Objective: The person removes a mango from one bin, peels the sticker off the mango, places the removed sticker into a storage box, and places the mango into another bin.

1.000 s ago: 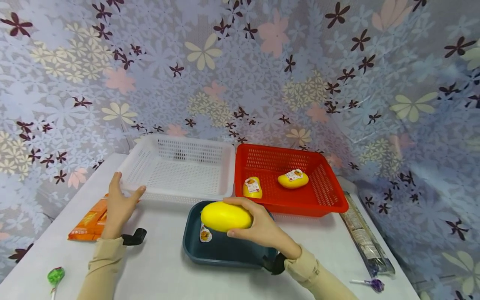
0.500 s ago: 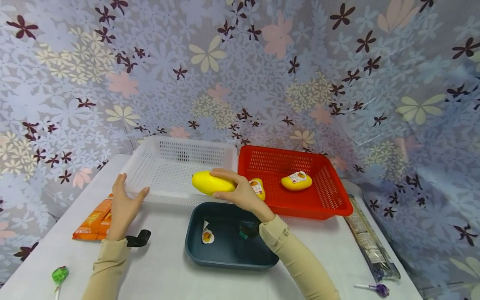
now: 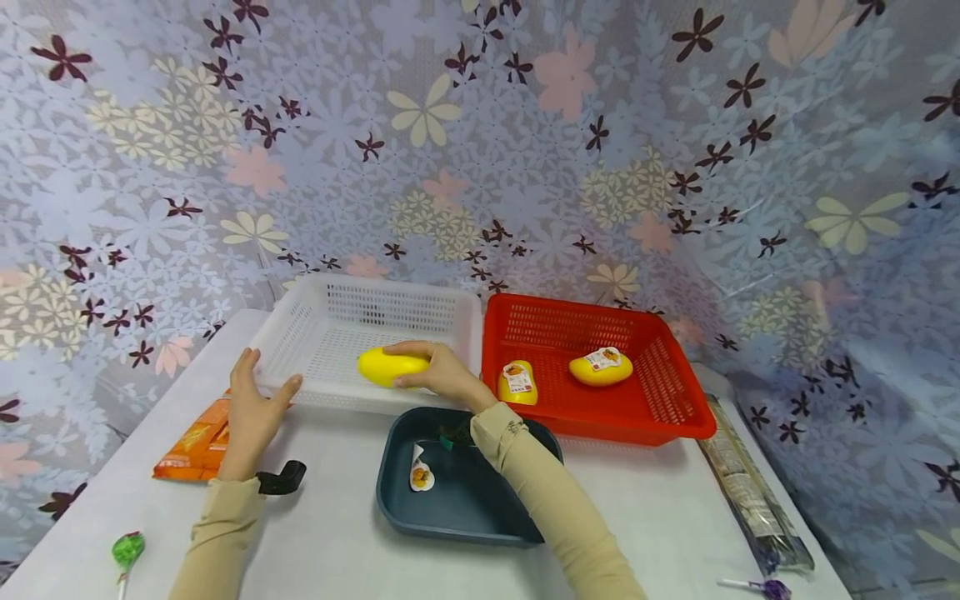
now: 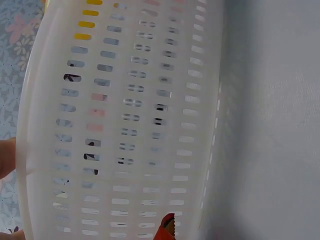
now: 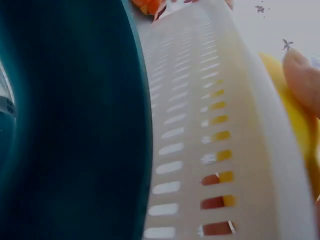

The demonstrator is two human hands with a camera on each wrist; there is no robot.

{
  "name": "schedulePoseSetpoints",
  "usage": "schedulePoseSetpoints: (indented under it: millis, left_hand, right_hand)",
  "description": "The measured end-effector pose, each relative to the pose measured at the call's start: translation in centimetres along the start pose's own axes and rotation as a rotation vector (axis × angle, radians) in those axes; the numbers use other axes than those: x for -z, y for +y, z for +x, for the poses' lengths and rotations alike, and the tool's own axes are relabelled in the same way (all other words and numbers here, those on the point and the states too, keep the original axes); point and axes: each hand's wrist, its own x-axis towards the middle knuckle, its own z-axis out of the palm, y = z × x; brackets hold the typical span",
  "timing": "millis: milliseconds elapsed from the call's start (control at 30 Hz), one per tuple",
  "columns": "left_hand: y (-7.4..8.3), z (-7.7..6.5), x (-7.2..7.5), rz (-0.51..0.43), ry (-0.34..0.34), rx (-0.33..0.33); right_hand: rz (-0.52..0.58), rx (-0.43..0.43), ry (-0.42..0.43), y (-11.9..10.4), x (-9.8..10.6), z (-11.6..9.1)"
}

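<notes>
In the head view my right hand (image 3: 441, 372) holds a yellow mango (image 3: 392, 367) by one end, low inside the white basket (image 3: 372, 402). The right wrist view shows the mango (image 5: 287, 97) behind the basket wall, its yellow visible through the slots, with a thumb (image 5: 303, 80) on it. My left hand (image 3: 255, 417) is at that basket's front left corner, thumb and fingers spread apart. In the left wrist view, fingertips (image 4: 7, 157) show at the basket rim. Two stickered mangoes, one on the left (image 3: 517, 382) and one on the right (image 3: 601, 367), lie in the red basket (image 3: 622, 429).
A dark teal tray (image 3: 457, 533) with a loose sticker (image 3: 422, 477) stands in front of the baskets. An orange packet (image 3: 197, 442) and a green lollipop (image 3: 128, 548) lie left. A long clear-and-silver packet (image 3: 757, 500) and a purple lollipop (image 3: 776, 590) lie right.
My right hand has carried the mango from above the teal tray, leftward and away from me, down into the white basket. The left hand has stayed at the basket corner.
</notes>
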Motion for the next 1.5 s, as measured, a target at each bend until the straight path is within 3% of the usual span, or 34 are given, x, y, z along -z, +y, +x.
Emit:
schedulePoseSetpoints:
  millis: [400,667,900,1100,1200,1267,1400,1500]
  left_hand:
    - [0.3,-0.1,-0.2,-0.007,0.001,0.002]
    - [0.1,-0.1,0.1,0.009,-0.029,0.018]
    - [0.4,-0.1,0.7,0.041,-0.071,0.032]
    - [1.1,-0.1,1.1,0.084,-0.104,0.051]
    - [1.6,-0.3,1.1,0.111,-0.097,0.056]
    - [1.9,-0.5,0.9,0.126,-0.051,0.027]
    - [2.5,-1.0,0.0,0.144,0.098,-0.125]
    - [3.5,-1.4,-0.9,0.117,0.144,-0.246]
  right_hand:
    - [-0.087,-0.025,-0.101,0.3,-0.1,0.1]
    - [-0.069,-0.027,-0.101,0.1,0.3,-0.4]
    - [-0.072,-0.001,-0.182,-1.4,2.2,-2.6]
    - [-0.101,0.032,-0.24,-2.5,4.9,-6.0]
    - [-0.132,0.036,-0.168,-2.3,6.3,-8.7]
    - [-0.135,0.037,-0.074,-1.9,7.0,-10.9]
    - [-0.082,0.039,0.127,-0.4,8.2,-15.3]
    - [-0.058,0.039,0.24,0.8,9.0,-18.0]
